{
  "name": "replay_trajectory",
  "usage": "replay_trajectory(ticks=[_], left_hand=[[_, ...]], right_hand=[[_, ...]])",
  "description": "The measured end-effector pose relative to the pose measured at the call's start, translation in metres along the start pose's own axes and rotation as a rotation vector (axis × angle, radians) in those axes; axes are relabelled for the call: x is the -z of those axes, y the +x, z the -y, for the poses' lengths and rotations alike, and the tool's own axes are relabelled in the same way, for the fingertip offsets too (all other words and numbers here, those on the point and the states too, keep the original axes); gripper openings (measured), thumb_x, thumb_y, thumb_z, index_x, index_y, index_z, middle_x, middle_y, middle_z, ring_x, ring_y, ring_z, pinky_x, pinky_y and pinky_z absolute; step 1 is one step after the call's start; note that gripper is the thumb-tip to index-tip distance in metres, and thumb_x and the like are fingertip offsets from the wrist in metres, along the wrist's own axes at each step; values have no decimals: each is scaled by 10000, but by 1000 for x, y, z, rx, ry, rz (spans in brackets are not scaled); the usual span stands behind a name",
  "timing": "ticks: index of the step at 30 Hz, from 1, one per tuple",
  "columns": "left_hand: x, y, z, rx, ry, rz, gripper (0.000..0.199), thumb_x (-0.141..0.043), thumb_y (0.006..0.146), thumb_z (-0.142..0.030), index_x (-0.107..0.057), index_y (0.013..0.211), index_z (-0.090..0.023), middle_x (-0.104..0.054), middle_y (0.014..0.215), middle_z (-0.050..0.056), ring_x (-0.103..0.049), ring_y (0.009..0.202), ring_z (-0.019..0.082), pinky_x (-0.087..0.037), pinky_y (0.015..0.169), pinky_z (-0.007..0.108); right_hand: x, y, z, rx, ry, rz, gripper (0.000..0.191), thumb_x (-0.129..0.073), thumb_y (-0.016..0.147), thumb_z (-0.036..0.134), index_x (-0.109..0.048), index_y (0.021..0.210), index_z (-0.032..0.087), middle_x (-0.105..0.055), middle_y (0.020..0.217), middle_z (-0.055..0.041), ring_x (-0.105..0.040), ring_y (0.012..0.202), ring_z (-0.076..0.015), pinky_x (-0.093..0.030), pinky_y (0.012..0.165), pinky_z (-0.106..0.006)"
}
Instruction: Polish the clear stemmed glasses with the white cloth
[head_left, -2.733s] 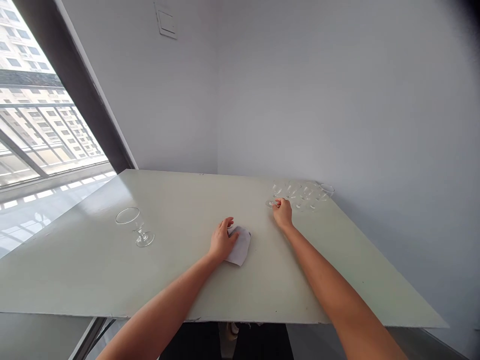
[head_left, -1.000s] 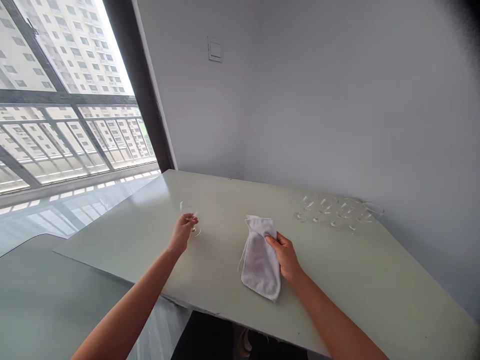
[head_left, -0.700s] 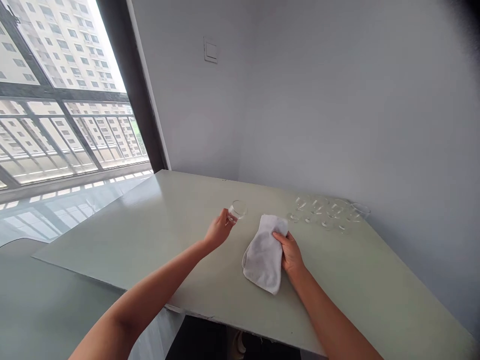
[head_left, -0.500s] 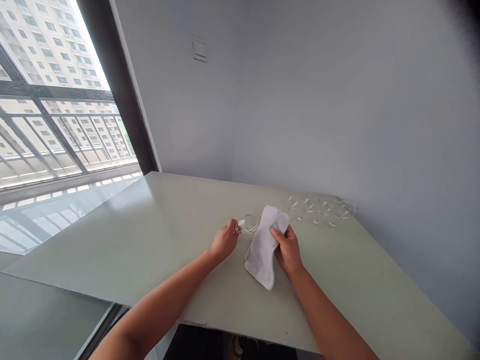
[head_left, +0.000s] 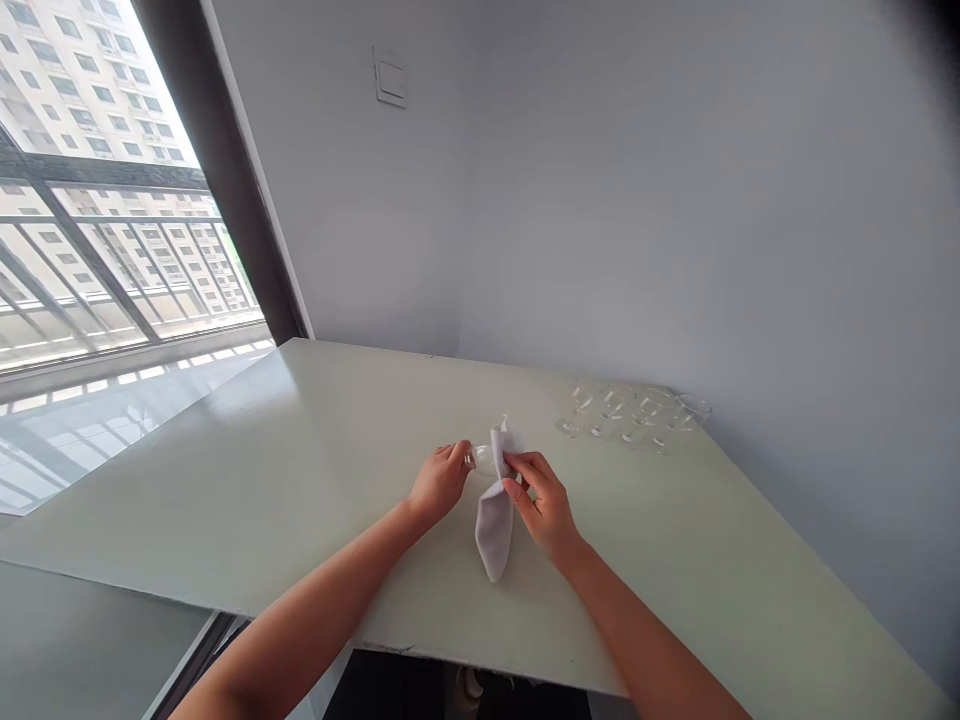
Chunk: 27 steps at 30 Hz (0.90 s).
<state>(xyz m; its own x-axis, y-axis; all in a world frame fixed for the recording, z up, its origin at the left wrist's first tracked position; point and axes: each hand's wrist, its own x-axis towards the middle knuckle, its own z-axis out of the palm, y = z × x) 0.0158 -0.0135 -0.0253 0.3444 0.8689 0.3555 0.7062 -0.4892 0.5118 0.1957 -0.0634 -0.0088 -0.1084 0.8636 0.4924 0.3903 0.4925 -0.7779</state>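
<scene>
My left hand point(head_left: 444, 478) is closed around the stem end of a clear stemmed glass point(head_left: 484, 460), which lies sideways above the table with its bowl to the right. My right hand point(head_left: 541, 495) pinches a white cloth point(head_left: 496, 520) between thumb and fingers. The cloth is pressed against the glass's mouth and hides the rim. Its lower part hangs down to a point in front of the glass. Whether any cloth is inside the bowl, I cannot tell.
Several clear stemmed glasses point(head_left: 649, 410) stand grouped at the table's back right, near the wall. The pale glossy table point(head_left: 300, 480) has its front edge close to my body. A window with railings point(head_left: 112, 250) is at the left.
My right hand has brought the cloth left onto the glass's mouth. The cloth, spread wider before, is now bunched and narrower. My left hand keeps its hold on the glass.
</scene>
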Motion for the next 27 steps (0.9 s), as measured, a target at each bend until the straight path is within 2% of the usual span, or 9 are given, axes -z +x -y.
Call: replay_trajectory(ticks=[3,9,12,14,16,18,21,23,27], left_hand=[[0,-2,-3,-15,-17,-5,171,-349,791,-121,-469,857,-223,-587,774,9,-526,728,146,-382,672,253],[2,-3,-2,-168,193,6,195,-347,795,-90,-497,841,-206,-577,728,36,-529,726,162,-367,721,281],[4,-2,1,-159,206,10,190,-364,778,-74,-495,830,-202,-572,708,30,-526,701,157,-366,692,274],[5,-1,3,-147,138,3,192,-373,773,-67,-485,851,-202,-577,711,15,-522,681,145,-369,658,257],[6,-2,3,-170,53,5,173,-395,789,-93,-477,893,-205,-588,731,1,-524,668,130,-374,632,239],[5,-3,3,-205,0,7,159,-421,807,-130,-471,936,-208,-599,749,-6,-529,655,116,-379,609,223],[3,-5,2,-268,47,-13,181,-418,828,-155,-473,994,-201,-604,736,1,-540,650,119,-388,602,229],[3,-6,1,-356,145,-49,229,-395,840,-146,-474,1051,-187,-615,750,22,-556,687,136,-399,639,255],[10,-6,-1,-469,367,-242,311,-414,837,-136,-481,1133,-202,-635,896,55,-559,879,174,-354,864,360]], right_hand=[[0,1,-1,66,-144,-39,259,-504,821,325,-587,1064,285,-534,941,-71,-490,863,-215,-436,744,-354],[-4,2,-3,45,-291,87,213,-519,800,394,-666,800,240,-547,782,-79,-451,803,-234,-421,721,-377],[0,3,-3,-36,-151,136,259,-509,804,404,-669,929,244,-571,960,-82,-471,901,-231,-421,782,-375],[7,4,0,-142,55,249,349,-492,816,401,-592,1116,252,-566,1034,-63,-503,908,-203,-439,779,-347],[13,5,4,-256,254,414,447,-497,817,381,-480,1245,250,-588,965,-35,-541,821,-166,-464,733,-319],[14,5,6,-303,337,478,496,-549,785,357,-462,1260,244,-604,893,-13,-554,783,-157,-473,715,-311],[3,1,0,-297,288,324,423,-651,699,338,-599,1104,227,-633,833,-20,-568,796,-183,-470,717,-312],[-7,-2,-7,-353,319,236,340,-680,671,350,-655,977,204,-638,696,-21,-579,685,-175,-477,652,-307],[-15,-2,-16,-579,705,170,274,-640,702,429,-646,794,171,-611,573,-12,-554,492,-133,-454,480,-263]])
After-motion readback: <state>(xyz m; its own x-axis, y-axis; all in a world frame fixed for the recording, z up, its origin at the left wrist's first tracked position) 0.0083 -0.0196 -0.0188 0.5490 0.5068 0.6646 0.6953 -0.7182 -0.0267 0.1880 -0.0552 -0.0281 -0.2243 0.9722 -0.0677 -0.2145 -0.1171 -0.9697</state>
